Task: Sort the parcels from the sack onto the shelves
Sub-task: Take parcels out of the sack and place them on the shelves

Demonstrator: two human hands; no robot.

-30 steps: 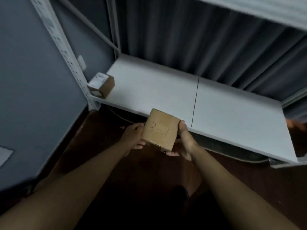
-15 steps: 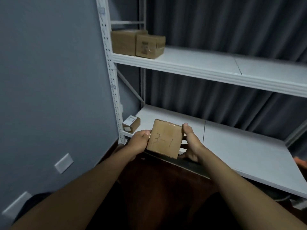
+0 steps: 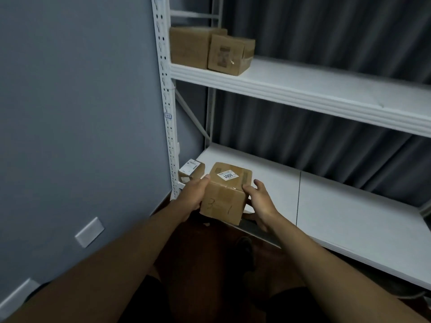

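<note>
Head view is showing a cardboard parcel marked "3-1" hovering over the lower shelf's near-left edge, left hand and right hand both gripping its sides; a small box is sitting just left.

Brown cardboard parcel, "3-1" handwritten, white label on top, tilted above lower shelf edge.

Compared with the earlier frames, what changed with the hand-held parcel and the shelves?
The brown cardboard parcel marked 3-1 has tipped back, so its top with the white 2001 sticker now shows, and it sits over the white lower shelf at its front edge. The left hand and right hand still grip its sides. The small labelled box has not moved.
</note>
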